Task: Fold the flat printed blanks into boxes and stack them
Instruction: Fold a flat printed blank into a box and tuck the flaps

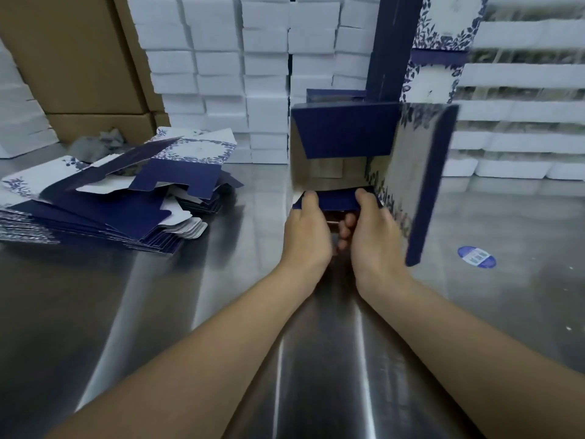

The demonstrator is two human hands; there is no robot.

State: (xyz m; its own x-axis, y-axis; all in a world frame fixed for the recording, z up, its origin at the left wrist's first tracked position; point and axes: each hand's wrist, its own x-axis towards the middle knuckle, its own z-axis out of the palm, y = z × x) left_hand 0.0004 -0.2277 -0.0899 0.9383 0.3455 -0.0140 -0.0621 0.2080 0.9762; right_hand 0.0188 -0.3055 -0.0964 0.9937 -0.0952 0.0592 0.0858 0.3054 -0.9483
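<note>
Here we are at the steel table (190,312), and the half-formed box (345,131) is right in the middle, raised on its side with its open mouth facing the person and the brown inside showing. Both hands are on it. The left hand (305,229) and right hand (373,229) sit side by side at the box's lower edge, each clamped on the blue near flap (337,199), with thumbs pressed on top and fingers (345,224) curled underneath. Across the top of the box's mouth a blue top flap (345,147) hangs down. On the box's right a leaf-printed side panel (411,172) swings out, blurred. Directly behind the box rises a tall stack (443,26) of finished blue-and-white boxes. Well to the left of the box the flat blanks (95,210) lie in a loose, fanned pile on the table, a few of the top ones partly lifted and askew. Beyond that pile, further left of the box, a grey rag (95,144) lies crumpled. Behind the box white boxes (221,58) are walled up high, with brown cartons (79,58) leaning at the far left. To the right of the box, near the side panel's bottom corner, a round blue sticker (476,256) sits flat on the table.
</note>
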